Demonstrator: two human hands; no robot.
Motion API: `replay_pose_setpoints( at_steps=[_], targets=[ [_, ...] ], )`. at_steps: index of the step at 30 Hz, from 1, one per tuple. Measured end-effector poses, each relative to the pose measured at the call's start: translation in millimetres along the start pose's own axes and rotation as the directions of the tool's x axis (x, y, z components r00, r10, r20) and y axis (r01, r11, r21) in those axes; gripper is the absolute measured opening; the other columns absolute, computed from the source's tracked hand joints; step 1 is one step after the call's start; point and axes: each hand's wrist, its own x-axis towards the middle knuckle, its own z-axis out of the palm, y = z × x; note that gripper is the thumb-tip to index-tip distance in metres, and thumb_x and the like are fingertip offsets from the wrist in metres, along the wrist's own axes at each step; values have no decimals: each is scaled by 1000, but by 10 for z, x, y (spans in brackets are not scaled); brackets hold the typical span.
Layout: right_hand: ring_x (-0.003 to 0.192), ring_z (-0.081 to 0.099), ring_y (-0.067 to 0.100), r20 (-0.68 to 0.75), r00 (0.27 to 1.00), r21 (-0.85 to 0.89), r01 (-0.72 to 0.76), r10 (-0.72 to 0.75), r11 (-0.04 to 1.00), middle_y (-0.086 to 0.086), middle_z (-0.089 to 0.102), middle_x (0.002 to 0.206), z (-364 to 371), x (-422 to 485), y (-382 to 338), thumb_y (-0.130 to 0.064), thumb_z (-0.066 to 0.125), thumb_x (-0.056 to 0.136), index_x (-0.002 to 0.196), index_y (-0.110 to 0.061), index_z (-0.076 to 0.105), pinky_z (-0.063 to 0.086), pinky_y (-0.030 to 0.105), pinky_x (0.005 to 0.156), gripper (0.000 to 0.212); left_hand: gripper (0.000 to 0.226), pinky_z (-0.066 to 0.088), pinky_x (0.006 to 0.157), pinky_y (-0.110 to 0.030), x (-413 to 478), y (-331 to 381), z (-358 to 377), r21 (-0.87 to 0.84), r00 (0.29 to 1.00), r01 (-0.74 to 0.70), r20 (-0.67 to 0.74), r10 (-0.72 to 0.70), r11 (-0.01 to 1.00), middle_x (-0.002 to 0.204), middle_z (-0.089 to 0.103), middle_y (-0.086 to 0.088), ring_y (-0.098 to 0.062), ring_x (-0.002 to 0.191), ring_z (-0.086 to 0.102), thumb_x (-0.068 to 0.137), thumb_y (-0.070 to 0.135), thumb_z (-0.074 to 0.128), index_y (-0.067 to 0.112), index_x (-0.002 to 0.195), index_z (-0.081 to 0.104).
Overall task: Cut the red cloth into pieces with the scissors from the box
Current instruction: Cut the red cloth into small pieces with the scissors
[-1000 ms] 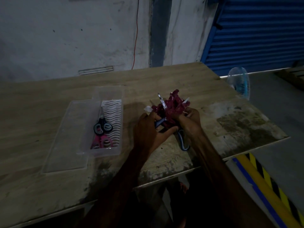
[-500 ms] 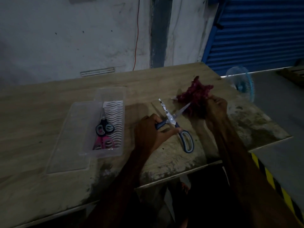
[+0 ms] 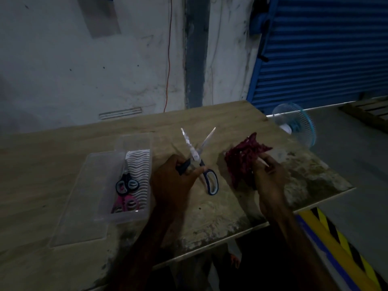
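My left hand (image 3: 174, 181) grips one dark handle of a pair of blue-handled scissors (image 3: 198, 159), whose blades stand spread apart and point away from me. The other handle loop hangs free to the right of that hand. My right hand (image 3: 267, 175) holds a bunched red cloth (image 3: 243, 160) above the wooden table (image 3: 63, 164), a short way right of the scissors. The cloth and the blades do not touch. A clear plastic box (image 3: 134, 217) lies left of my left hand.
Inside the box are a black pair of scissors (image 3: 126, 184) and a pink pair (image 3: 126, 203) on a wavy white liner. The box's clear lid (image 3: 84, 206) lies against its left side. A blue fan (image 3: 298, 124) stands beyond the table's right edge.
My right hand pulled the red cloth away from the scissors to the right. My left hand lifted the scissors off the table, and their blades now spread upward.
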Motion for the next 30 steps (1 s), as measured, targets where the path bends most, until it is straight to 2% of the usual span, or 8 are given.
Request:
replay_pose_setpoints(
  at_steps=[4, 9, 12, 17, 20, 24, 26, 30],
  targets=[
    [97, 71, 36, 95, 991, 103, -107, 97, 989, 20, 75, 99, 77, -92, -59, -4, 62, 94, 101, -10, 74, 56, 47, 84, 15, 35, 50, 58, -30, 236, 238, -286, 205, 985, -166, -1, 170, 965, 68, 69, 8, -12, 66, 67, 74, 58, 81, 27, 81, 66],
    [82, 66, 34, 182, 943, 233, -317, 279, 920, 28, 72, 99, 348, -411, -52, 1, 56, 95, 110, 5, 68, 56, 31, 59, 20, 31, 47, 48, -31, 127, 430, -348, 389, 941, -333, 81, 329, 859, 69, 67, 0, -26, 60, 68, 77, 45, 82, 22, 79, 61],
    [93, 66, 34, 202, 902, 283, -426, 381, 859, 26, 71, 112, 490, -580, 121, 0, 55, 95, 119, 2, 65, 55, 31, 67, 26, 31, 43, 46, -29, -28, 426, -257, 409, 949, -311, 74, 308, 858, 67, 68, -1, -27, 56, 67, 76, 42, 85, 19, 78, 63],
    [85, 69, 30, 198, 906, 390, -424, 375, 818, 17, 75, 99, 598, -658, 282, -1, 52, 97, 107, -2, 68, 55, 29, 65, 19, 57, 51, 66, -38, -177, 428, -139, 130, 982, -89, 177, 65, 988, 73, 68, -1, -22, 71, 66, 96, 65, 38, 18, 80, 66],
    [65, 66, 21, 205, 898, 418, -440, 389, 795, 9, 73, 78, 621, -660, 285, 3, 50, 96, 88, -11, 68, 50, 25, 57, 24, 60, 47, 64, -35, -177, 432, -50, -27, 949, 160, 280, -146, 987, 67, 65, -2, -22, 68, 64, 104, 56, 33, 14, 74, 64],
    [101, 70, 35, 210, 882, 421, -472, 423, 775, 21, 72, 113, 540, -639, 338, -1, 54, 94, 116, 1, 66, 57, 37, 81, 25, 43, 57, 62, -34, -77, 430, -37, -355, 755, 630, 489, -437, 690, 62, 71, -3, -23, 59, 68, 104, 17, 49, 12, 67, 71],
    [107, 67, 35, 188, 889, 465, -454, 417, 760, 19, 72, 117, 430, -606, 330, -3, 57, 94, 118, -2, 66, 55, 39, 84, 26, 37, 51, 49, -21, -91, 488, -103, -473, 754, 639, 543, -370, 607, 61, 72, 0, -9, 49, 62, 106, 13, 47, 10, 77, 69],
    [102, 68, 33, 192, 916, 479, -400, 351, 781, 14, 74, 113, 179, -512, 229, -12, 67, 85, 120, -10, 68, 51, 42, 86, 35, 29, 55, 63, -20, -141, 475, -139, -599, 879, 448, 433, -202, 664, 73, 75, -1, -10, 63, 68, 104, 11, 52, 1, 84, 71]
  ],
)
